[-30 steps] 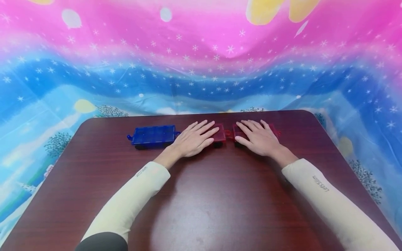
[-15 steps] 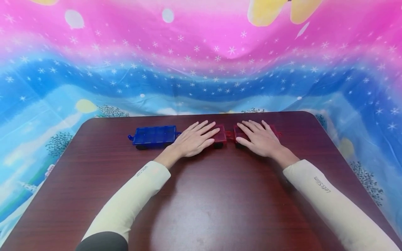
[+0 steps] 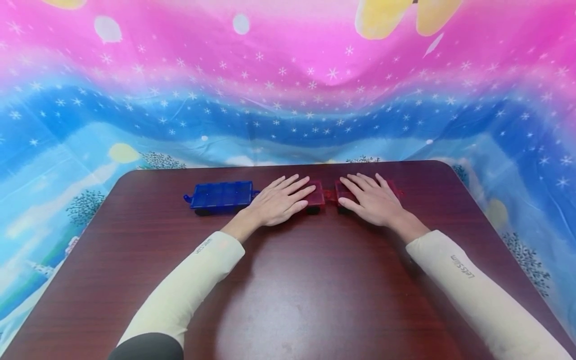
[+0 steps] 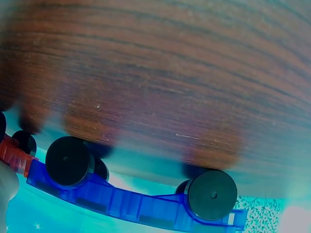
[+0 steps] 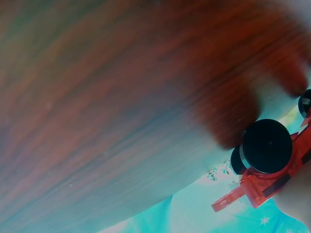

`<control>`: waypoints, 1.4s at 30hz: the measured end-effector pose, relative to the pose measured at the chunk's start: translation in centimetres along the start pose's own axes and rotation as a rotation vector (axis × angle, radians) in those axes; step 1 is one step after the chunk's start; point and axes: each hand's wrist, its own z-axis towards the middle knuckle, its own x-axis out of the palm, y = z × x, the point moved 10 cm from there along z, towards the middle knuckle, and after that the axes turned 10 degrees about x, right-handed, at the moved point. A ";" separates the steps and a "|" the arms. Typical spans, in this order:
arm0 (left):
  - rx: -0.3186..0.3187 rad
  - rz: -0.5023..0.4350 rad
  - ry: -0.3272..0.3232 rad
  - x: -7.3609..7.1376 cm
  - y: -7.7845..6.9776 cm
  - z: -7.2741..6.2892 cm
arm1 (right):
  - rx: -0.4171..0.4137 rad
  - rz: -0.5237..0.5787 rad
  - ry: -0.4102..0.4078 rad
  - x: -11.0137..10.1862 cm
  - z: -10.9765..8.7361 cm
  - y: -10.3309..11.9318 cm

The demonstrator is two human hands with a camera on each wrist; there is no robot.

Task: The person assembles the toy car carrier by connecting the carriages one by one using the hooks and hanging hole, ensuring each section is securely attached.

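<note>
Three translucent toy wagons stand in a row near the table's far edge. The blue wagon [image 3: 221,194] is at the left, its black wheels showing in the left wrist view. My left hand [image 3: 279,202] lies flat, fingers spread, over the middle red wagon [image 3: 317,194], hiding most of it. Flat on top of the right red wagon [image 3: 341,189] rests my right hand [image 3: 371,200], also with fingers spread. Between the two red wagons a red coupling [image 3: 330,194] shows. In the right wrist view a black wheel [image 5: 267,145] and a red hook [image 5: 228,200] stick out at the wagon's end.
The dark brown wooden table [image 3: 288,280] has rounded far corners. Behind it hangs a pink and blue curtain [image 3: 288,115] with printed snowflakes, close to the far edge and along both sides.
The whole head view has shifted very slightly. Both hands stay flat on the red wagons, and the wagons keep their places.
</note>
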 end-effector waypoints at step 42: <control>-0.107 -0.027 -0.027 -1.3 1.6 -1.5 | 0.024 0.065 -0.009 -1.6 -0.1 0.6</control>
